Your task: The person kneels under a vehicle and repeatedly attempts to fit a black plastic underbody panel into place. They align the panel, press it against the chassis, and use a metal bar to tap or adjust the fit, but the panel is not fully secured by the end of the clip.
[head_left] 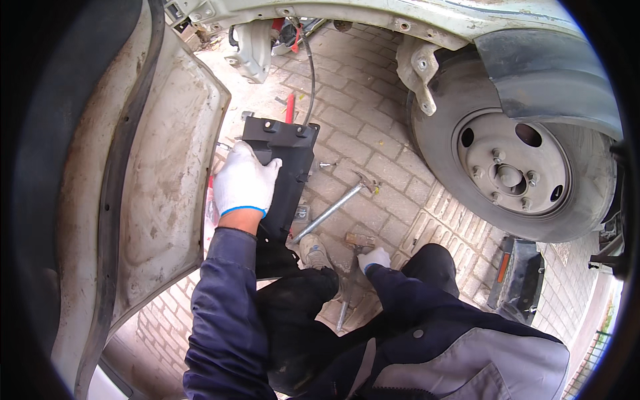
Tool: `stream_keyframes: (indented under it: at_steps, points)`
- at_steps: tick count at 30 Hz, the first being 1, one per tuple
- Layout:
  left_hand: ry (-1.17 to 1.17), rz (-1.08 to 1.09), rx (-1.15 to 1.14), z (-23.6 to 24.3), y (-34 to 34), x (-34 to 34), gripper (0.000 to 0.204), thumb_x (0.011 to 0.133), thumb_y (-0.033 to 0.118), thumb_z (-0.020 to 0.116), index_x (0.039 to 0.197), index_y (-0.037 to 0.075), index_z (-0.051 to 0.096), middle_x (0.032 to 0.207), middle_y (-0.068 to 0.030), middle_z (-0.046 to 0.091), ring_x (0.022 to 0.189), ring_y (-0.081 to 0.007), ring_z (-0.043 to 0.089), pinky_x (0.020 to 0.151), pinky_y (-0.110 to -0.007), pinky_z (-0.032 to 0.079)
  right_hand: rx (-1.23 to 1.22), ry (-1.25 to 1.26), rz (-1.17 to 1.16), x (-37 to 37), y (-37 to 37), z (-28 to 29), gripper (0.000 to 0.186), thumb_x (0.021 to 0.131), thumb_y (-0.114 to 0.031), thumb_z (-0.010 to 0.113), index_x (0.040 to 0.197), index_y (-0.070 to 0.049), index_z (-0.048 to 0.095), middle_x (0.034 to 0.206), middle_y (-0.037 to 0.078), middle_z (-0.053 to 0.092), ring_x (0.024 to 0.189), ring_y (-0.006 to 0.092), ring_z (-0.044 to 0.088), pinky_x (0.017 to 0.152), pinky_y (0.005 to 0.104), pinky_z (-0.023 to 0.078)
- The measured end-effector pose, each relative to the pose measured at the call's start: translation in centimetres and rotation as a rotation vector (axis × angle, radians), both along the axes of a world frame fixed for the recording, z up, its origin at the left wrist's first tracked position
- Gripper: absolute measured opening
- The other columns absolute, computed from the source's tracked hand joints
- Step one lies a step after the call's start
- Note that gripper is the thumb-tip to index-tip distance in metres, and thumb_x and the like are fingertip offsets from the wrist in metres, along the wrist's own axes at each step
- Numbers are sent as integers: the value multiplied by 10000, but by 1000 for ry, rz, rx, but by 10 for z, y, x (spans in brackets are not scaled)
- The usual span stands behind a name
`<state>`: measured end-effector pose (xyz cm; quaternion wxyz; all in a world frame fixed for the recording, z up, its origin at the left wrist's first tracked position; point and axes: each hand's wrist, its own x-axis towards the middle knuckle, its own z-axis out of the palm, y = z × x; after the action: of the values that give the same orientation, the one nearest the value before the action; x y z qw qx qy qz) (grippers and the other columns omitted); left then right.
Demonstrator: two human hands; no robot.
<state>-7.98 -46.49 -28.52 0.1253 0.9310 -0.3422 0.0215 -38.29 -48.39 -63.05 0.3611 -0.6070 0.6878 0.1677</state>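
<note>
My left hand (247, 177), in a white knit glove with a blue cuff, is closed on the left edge of a long black plastic panel (288, 180). Its thumb lies across the panel's face, while the fingertips are partly hidden. A small metal piece (225, 147) sticks out beside those fingers. Lower down, my gloved right hand (375, 259) is closed at the neck of a hammer (361, 240), just below its worn head; the handle slants down between my feet. Between the panel and the wheel, a second hammer (337, 208) with a steel shaft lies on the paving.
A vehicle wheel (510, 170) stands at right under a dark fender liner (553, 80). An open, dirty white door (167, 153) fills the left. A cable (312, 73) hangs above the panel. A black part with an orange reflector (517, 277) lies at lower right.
</note>
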Motion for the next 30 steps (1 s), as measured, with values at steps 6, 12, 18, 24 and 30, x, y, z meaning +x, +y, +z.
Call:
stream_keyframes:
  at_steps: [6, 12, 18, 24, 30]
  points:
    - [58, 31, 97, -32, 20, 8, 563, 844, 440, 846, 1121, -17, 668, 1091, -256, 744, 1013, -426, 739, 897, -497, 590, 322, -41, 448, -6, 44, -35, 799, 877, -693, 679, 1243, 13, 753, 1323, 279, 698, 1288, 412, 647, 1068, 443, 514]
    - [69, 68, 177, -59, 33, 17, 562, 835, 440, 860, 1129, 11, 645, 1053, -209, 747, 997, -379, 757, 885, -463, 600, 196, 0, 273, 2, 55, -39, 588, 871, -477, 699, 1226, -13, 758, 1255, 270, 727, 1207, 418, 694, 1024, 466, 552]
    - [162, 49, 197, -78, 39, 22, 588, 829, 428, 869, 1177, 21, 625, 1120, -219, 743, 1051, -399, 741, 904, -484, 590, -6, -287, -191, 3, 42, -46, 431, 874, -334, 665, 1089, 35, 719, 1005, 339, 734, 970, 452, 746, 863, 487, 586]
    - [311, 82, 202, -77, 39, 27, 719, 867, 427, 836, 1378, 2, 563, 1238, -266, 729, 1182, -432, 699, 995, -505, 554, 299, -859, -516, 33, -52, 38, 256, 1006, -194, 647, 892, 35, 642, 645, 118, 602, 463, 262, 576, 440, 415, 487]
    - [310, 56, 251, -91, 36, 35, 751, 880, 459, 821, 1399, -2, 535, 1260, -267, 721, 1198, -423, 696, 1012, -492, 551, -129, -848, 222, 34, -73, 250, 415, 1000, -343, 675, 1155, 36, 604, 713, 155, 663, 599, 321, 696, 569, 456, 560]
